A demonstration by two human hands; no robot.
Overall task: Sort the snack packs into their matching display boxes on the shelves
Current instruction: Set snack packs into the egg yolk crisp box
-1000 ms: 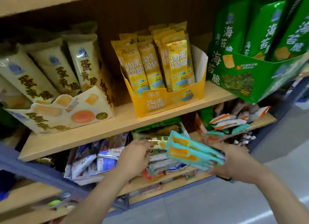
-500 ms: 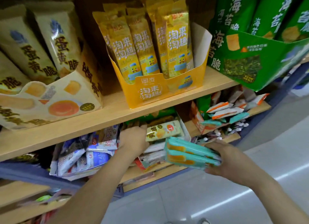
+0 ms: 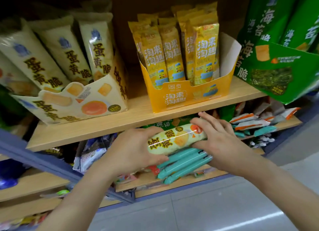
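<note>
On the upper wooden shelf (image 3: 103,127), far left, a cream display box (image 3: 82,99) printed with egg-yolk crisps holds several pale cream packs (image 3: 96,51) leaning back to the left. Just right of it, apart from it, stands a yellow display box (image 3: 188,96) with upright yellow packs (image 3: 203,53) inside, its right flap showing white cardboard. Below the shelf edge, the left hand (image 3: 133,149) grasps the left end of a cream egg-yolk snack pack (image 3: 176,139), fingers wrapped under it and thumb over the top; the pack lies nearly level, tilted up to the right, in front of the lower shelf. The right hand (image 3: 222,141) closes on the pack's right end while also pinning a bundle of teal packs (image 3: 184,163) beneath it, touching the cream pack's underside. Behind the hands the lower shelf carries a loose jumble of mixed packs, with white-and-orange packs (image 3: 250,122) piled at the right. At the far right of the upper shelf a green display box (image 3: 279,75) with green seaweed packs (image 3: 269,23) overhangs the shelf edge.
</note>
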